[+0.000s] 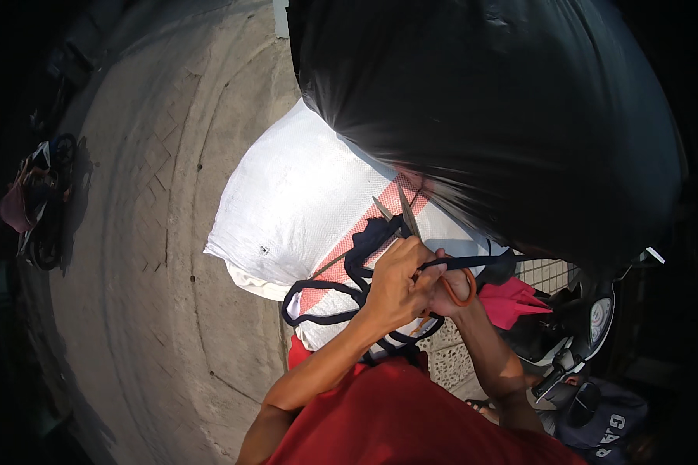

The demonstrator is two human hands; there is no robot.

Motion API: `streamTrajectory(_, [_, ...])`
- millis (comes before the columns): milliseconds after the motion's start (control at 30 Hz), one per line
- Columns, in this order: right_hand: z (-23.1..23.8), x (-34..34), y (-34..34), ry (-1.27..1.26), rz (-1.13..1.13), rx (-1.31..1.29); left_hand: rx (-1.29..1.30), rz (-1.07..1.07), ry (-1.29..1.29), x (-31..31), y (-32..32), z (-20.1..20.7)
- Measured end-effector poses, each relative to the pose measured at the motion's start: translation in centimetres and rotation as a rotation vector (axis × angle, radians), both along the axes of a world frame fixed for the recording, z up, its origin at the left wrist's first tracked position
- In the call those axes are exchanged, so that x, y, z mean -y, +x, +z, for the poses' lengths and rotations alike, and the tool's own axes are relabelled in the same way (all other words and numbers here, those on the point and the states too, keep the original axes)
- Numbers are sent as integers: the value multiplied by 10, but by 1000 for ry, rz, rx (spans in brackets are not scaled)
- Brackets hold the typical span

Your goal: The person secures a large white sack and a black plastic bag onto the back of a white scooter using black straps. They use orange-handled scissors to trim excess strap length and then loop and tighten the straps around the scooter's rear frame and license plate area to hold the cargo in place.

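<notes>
My right hand (445, 297) is closed round the orange handles of a pair of scissors (409, 215). Their metal blades stand apart and point away from me, beside a bunched piece of the dark navy fabric strip (357, 254). My left hand (399, 285) crosses in front of the right one, fingers closed on the strip, and partly hides the scissors. Loops of the strip hang below and to the left, and one length runs right under the black bag. Beneath my hands lies a large white woven sack (287, 198) with a red band.
A big, bulging black plastic bag (473, 101) rises beyond my hands. At right stand a motorcycle (589, 318) and a pink cloth (513, 301); a person in a dark top (609, 418) is below them. Another motorcycle (45, 198) is parked across the concrete road (155, 232).
</notes>
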State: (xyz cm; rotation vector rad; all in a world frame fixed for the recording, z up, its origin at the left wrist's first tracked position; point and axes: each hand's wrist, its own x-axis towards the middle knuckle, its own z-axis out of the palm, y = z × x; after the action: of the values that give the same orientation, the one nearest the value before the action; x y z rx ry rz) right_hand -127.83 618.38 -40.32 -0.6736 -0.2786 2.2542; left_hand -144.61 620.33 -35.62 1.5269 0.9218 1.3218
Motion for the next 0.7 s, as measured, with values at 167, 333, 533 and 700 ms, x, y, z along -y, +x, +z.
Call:
streamTrajectory(167, [1, 4, 15, 53, 93, 55, 78, -23, -148, -1, 2, 1])
streamTrajectory(333, [9, 4, 1, -26, 24, 165, 90, -16, -121, 2, 2, 4])
streamTrajectory(533, [16, 11, 0, 24, 66, 88, -108, 204, 27, -4, -16, -9])
streamTrajectory(700, [20, 27, 12, 120, 157, 80, -299, 251, -284, -24, -37, -21])
